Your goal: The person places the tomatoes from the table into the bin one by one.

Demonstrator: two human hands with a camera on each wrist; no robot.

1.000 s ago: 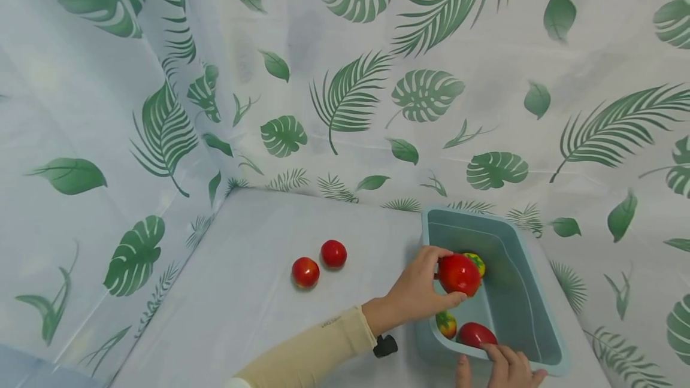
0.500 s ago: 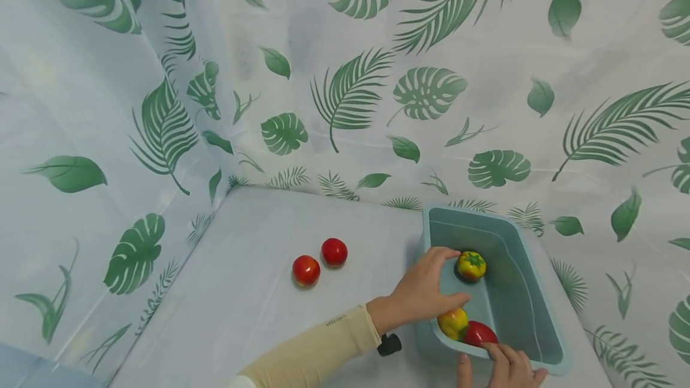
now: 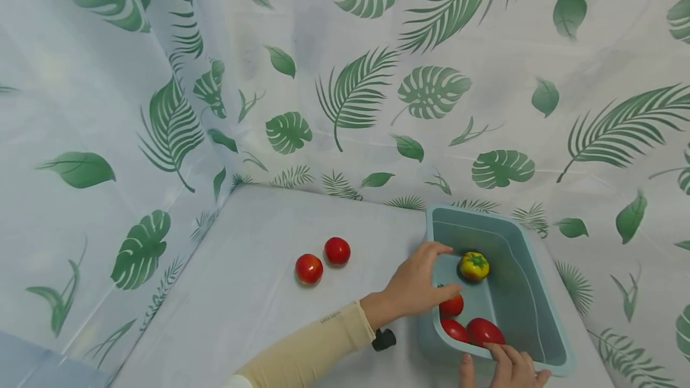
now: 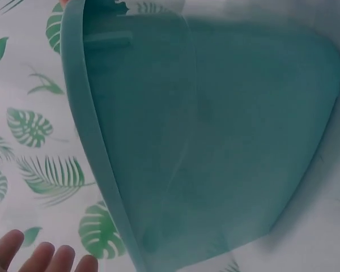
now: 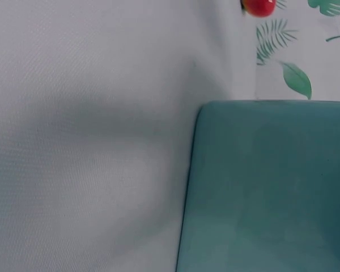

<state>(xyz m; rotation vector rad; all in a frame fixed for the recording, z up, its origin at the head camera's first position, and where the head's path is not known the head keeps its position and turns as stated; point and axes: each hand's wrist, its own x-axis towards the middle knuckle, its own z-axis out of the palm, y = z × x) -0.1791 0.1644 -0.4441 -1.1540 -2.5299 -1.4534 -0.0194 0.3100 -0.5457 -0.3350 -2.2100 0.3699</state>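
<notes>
My left hand (image 3: 412, 286) reaches over the left rim of a blue-green plastic bin (image 3: 536, 292), thumb and fingers spread apart and holding nothing. Just below its thumb lies a red tomato-like fruit (image 3: 453, 305). Two more red fruits, one (image 3: 454, 330) and a longer one (image 3: 485, 332), sit in the bin's front left corner. Farther back rests a yellow fruit (image 3: 474, 266) with a green star-shaped top. My right hand (image 3: 512, 367) grips the bin's front rim, fingers over the edge and thumb outside. In the left wrist view, fingertips (image 4: 62, 258) show at lower left.
On the white table (image 3: 259, 226), left of the bin, are two red tomato-like fruits, a nearer one (image 3: 309, 269) and a farther one (image 3: 337, 251). Leaf-printed sheeting (image 3: 366, 154) stands behind and at the sides. A small black object (image 3: 384, 340) shows below my left wrist.
My left hand has let go of a red fruit, which dropped into the bin. The fruits in the front left corner have rolled, turning red sides up. My right hand stays at the rim.
</notes>
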